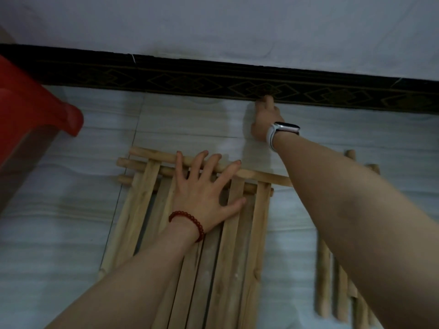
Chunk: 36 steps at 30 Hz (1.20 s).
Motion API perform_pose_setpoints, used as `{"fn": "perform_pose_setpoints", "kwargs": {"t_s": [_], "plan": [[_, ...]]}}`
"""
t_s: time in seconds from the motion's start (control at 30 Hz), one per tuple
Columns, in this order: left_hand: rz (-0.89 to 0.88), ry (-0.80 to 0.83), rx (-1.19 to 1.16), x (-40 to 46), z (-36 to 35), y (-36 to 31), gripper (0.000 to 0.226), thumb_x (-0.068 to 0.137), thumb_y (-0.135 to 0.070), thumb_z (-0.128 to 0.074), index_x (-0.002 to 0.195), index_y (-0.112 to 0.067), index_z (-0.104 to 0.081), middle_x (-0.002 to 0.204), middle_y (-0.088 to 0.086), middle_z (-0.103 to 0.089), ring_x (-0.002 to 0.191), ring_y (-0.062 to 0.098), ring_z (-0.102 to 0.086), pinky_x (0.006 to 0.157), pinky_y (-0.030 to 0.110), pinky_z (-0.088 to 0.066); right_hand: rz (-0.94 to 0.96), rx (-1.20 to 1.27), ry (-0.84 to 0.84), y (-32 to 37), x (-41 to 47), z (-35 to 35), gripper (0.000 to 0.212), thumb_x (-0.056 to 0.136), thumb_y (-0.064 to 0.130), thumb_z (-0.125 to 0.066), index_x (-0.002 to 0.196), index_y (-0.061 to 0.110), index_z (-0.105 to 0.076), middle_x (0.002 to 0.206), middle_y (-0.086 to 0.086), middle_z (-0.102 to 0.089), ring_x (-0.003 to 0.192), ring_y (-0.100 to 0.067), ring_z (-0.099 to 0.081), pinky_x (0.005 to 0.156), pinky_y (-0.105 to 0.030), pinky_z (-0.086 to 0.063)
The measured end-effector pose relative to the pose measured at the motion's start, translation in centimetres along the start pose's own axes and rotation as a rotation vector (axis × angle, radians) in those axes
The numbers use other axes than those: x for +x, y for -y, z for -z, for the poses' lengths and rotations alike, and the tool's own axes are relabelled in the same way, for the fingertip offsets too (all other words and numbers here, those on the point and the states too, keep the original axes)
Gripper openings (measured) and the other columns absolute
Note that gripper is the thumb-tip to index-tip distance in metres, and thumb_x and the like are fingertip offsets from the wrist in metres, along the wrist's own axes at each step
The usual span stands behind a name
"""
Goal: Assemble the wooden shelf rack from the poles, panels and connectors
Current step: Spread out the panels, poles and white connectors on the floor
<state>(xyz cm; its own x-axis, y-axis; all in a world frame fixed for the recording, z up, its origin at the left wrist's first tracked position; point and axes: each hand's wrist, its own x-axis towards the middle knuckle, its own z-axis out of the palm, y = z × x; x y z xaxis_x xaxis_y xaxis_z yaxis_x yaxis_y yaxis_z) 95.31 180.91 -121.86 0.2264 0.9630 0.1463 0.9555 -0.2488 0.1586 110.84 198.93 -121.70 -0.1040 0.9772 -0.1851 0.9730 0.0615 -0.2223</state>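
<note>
Pale wooden slats [228, 245] and poles [324, 281] lie on a light grey streaked floor [59, 222], below a black skirting band [190, 79] with gold diamond outlines, a white wall [213, 24], a red stool [31, 103] at left, a red bead bracelet [187, 220] and a white watch [280, 131].

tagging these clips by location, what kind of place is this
Most likely a room in a home, with the work done on the floor: pale tiled floor, a dark patterned skirting band under a plain white wall, and a red plastic stool beside the wooden slatted panels.
</note>
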Motion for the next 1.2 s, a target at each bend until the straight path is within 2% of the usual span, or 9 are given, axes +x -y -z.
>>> {"fn": "perform_pose_setpoints", "kwargs": {"t_s": [0.17,0.33,0.43,0.5,0.63,0.8,0.97,1.1,1.2], "plan": [[0.011,0.003,-0.01,0.1,0.0,0.1,0.069,0.074,-0.069,-0.037,0.133,-0.035,-0.046,0.131,0.008,-0.049,0.128,0.033,-0.036,0.107,0.064,-0.004,0.105,-0.155,-0.015,1.1,-1.8,-1.3,0.04,0.086,-0.013,-0.037,0.124,-0.006,-0.045,0.136,-0.022,-0.029,0.124,-0.037,-0.029,0.094,-0.044,-0.038],[0.007,0.0,0.042,0.1,-0.4,0.1,0.069,0.074,-0.069,-0.033,0.133,-0.035,-0.045,0.13,0.009,-0.05,0.127,0.032,-0.036,0.107,0.062,-0.004,0.172,0.254,-0.286,1.1,-5.2,1.3,0.034,0.082,-0.012,-0.042,0.113,-0.005,-0.053,0.123,-0.023,-0.038,0.115,-0.034,-0.039,0.088,-0.021,-0.031],[0.032,0.06,0.116,0.2,-0.5,0.3,0.073,0.076,-0.074,-0.02,0.14,-0.041,-0.028,0.143,0.008,-0.038,0.135,0.029,-0.019,0.107,0.059,0.006,0.148,0.435,-0.556,0.0,-10.4,3.5,0.025,0.077,-0.01,-0.048,0.099,-0.006,-0.059,0.113,-0.025,-0.043,0.107,-0.031,-0.044,0.086,-0.012,-0.024],[0.053,0.105,0.168,0.2,-0.6,0.0,0.075,0.076,-0.077,-0.006,0.143,-0.045,-0.004,0.155,0.005,-0.016,0.14,0.028,0.001,0.106,0.057,0.016,0.101,0.45,-0.595,-1.4,-14.8,3.7,0.023,0.076,-0.007,-0.053,0.097,-0.002,-0.06,0.111,-0.023,-0.044,0.105,-0.026,-0.046,0.09,-0.014,-0.026],[0.072,0.215,0.089,-0.8,0.5,-1.0,0.065,0.089,-0.062,-0.014,0.146,-0.038,0.008,0.156,0.003,0.015,0.141,0.027,0.017,0.109,0.057,0.01,-0.015,0.429,-0.463,-3.8,-23.8,1.0,0.023,0.074,-0.014,-0.056,0.094,-0.004,-0.06,0.109,-0.024,-0.045,0.11,-0.041,-0.048,0.096,-0.02,-0.027],[0.064,0.263,-0.079,-9.6,3.8,-1.9,0.06,0.093,-0.048,-0.034,0.147,-0.028,-0.018,0.157,0.008,-0.004,0.143,0.024,0.005,0.114,0.055,0.003,-0.193,0.391,-0.188,-5.1,-35.3,-3.8,0.026,0.073,-0.019,-0.053,0.096,-0.008,-0.061,0.111,-0.028,-0.045,0.111,-0.044,-0.046,0.093,-0.025,-0.028],[0.016,0.484,-0.124,-18.1,6.0,-1.7,0.065,0.091,-0.051,-0.04,0.147,-0.028,-0.017,0.157,0.004,-0.004,0.143,0.022,0.005,0.115,0.051,0.004,-0.289,0.32,-0.036,-5.3,-42.6,-4.8,0.024,0.076,-0.019,-0.049,0.096,-0.01,-0.059,0.115,-0.028,-0.043,0.112,-0.042,-0.041,0.084,-0.018,-0.024],[-0.041,0.628,-0.05,-23.8,6.5,-0.3,0.07,0.089,-0.059,-0.037,0.147,-0.028,-0.015,0.156,-0.002,-0.007,0.143,0.019,0.002,0.114,0.049,0.003,-0.373,0.07,0.118,-4.9,-46.1,-4.8,0.022,0.084,-0.002,-0.05,0.103,-0.002,-0.062,0.115,-0.021,-0.051,0.11,-0.04,-0.043,0.097,-0.044,-0.032],[-0.059,0.668,-0.007,-26.3,5.9,0.2,0.069,0.088,-0.059,-0.038,0.147,-0.027,-0.018,0.155,-0.004,-0.011,0.142,0.018,0.001,0.114,0.049,0.0,-0.362,-0.117,0.143,-3.7,-46.6,-4.6,0.026,0.087,0.011,-0.049,0.111,0.01,-0.058,0.12,-0.008,-0.051,0.123,-0.028,-0.039,0.111,-0.052,-0.011]]}}
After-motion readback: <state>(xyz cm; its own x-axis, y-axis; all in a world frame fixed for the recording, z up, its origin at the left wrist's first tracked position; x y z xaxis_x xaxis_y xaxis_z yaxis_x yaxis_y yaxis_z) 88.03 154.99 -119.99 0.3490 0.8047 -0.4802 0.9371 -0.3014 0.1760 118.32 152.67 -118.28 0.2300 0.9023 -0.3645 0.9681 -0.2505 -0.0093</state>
